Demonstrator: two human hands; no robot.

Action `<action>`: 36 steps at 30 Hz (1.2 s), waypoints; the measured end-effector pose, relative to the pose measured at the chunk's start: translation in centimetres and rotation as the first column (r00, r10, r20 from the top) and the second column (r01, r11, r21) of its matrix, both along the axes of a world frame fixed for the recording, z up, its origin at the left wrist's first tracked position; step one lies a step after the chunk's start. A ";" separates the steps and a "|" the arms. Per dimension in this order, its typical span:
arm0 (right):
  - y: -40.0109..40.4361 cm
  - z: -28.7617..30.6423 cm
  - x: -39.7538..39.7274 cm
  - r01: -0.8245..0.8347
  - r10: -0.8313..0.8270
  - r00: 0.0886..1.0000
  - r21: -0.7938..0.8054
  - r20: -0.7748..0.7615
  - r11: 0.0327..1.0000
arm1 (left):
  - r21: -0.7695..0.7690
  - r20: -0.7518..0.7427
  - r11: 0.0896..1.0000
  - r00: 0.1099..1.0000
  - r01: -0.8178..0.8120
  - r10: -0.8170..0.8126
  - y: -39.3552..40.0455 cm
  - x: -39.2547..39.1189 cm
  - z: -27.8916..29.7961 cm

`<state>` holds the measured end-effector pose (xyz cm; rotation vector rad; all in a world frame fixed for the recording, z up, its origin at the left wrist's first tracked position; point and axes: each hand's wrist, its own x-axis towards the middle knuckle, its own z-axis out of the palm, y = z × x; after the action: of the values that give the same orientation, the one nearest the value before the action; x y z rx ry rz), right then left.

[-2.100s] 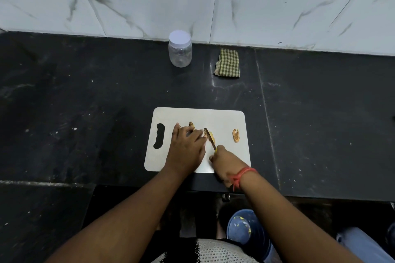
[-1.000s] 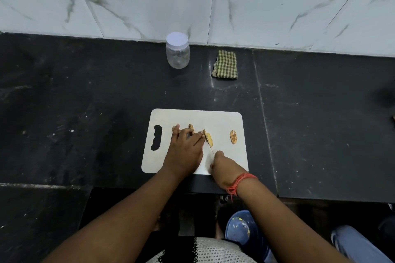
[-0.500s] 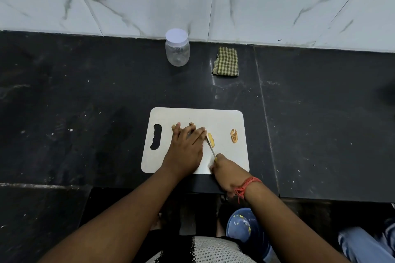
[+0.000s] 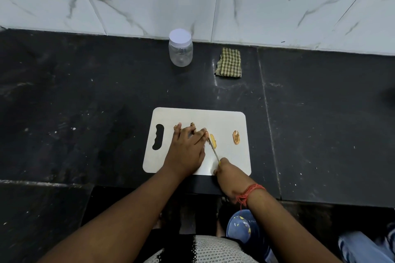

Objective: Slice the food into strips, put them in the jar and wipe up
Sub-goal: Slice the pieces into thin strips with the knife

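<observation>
A white cutting board (image 4: 226, 119) lies on the black counter. My left hand (image 4: 186, 149) presses a brown piece of food (image 4: 192, 124) down on the board, mostly hiding it. My right hand (image 4: 229, 174) grips a small knife (image 4: 213, 149) whose blade runs along my left fingertips. A yellow slice (image 4: 213, 140) lies just right of the blade. Another brown slice (image 4: 236, 137) sits near the board's right edge. A clear jar with a white lid (image 4: 180, 48) stands shut at the back by the wall. A green checked cloth (image 4: 228, 62) lies to its right.
The black counter (image 4: 85, 102) spreads wide on both sides of the board, its front edge under my forearms. A white marble wall (image 4: 256, 2) backs it. Below the counter, a blue bucket (image 4: 243, 227) stands on the floor by my right arm.
The knife has drawn back toward me through the food, and a yellow slice now lies free right of the blade. My left hand keeps pressing the piece.
</observation>
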<state>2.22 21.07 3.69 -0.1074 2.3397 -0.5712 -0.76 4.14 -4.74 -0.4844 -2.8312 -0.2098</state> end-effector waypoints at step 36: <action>2.5 0.0 -0.4 0.442 -0.398 0.897 -0.371 0.194 0.816 | 0.020 -0.060 0.995 0.994 0.094 -0.093 -1.0 -0.7 1.4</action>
<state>1.81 23.60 3.64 0.2570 2.1087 -1.2540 -1.42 3.17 -3.38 -0.6084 -2.7479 -0.2421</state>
